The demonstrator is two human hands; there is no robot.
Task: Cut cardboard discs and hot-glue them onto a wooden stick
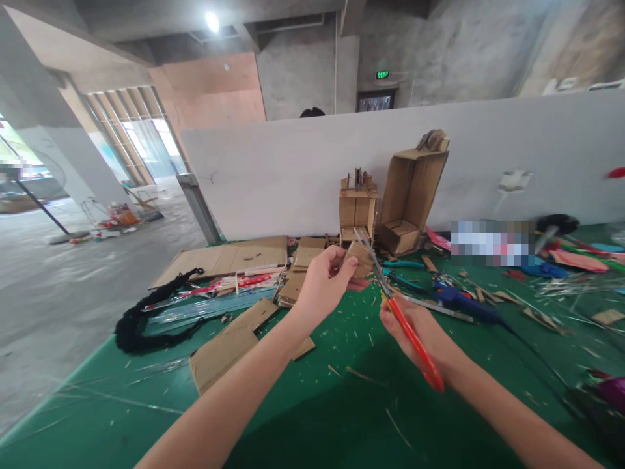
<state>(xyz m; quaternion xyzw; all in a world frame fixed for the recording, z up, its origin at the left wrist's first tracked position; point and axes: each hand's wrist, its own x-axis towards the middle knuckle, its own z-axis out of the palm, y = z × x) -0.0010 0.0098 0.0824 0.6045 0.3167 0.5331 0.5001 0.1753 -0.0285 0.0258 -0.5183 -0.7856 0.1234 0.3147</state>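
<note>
My left hand [332, 277] pinches a small piece of brown cardboard [359, 257] between thumb and fingers, above the table. In my right hand [415, 326] is a pair of scissors [406, 332] with red handles, its blades pointing up and away from me. The blades lie at the right edge of the cardboard piece; whether they touch it I cannot tell. Behind my hands stand a small cardboard box structure [358, 212] and a taller open cardboard box [413, 195].
The green table [332, 391] is strewn with cardboard scraps. Left are cardboard sheets [229, 345], a black fuzzy strip [131, 326] and clear sticks [195, 309]. Right lie teal-handled pliers [405, 281] and a blue glue gun [463, 303] with a cord. A white partition [273, 176] rises behind.
</note>
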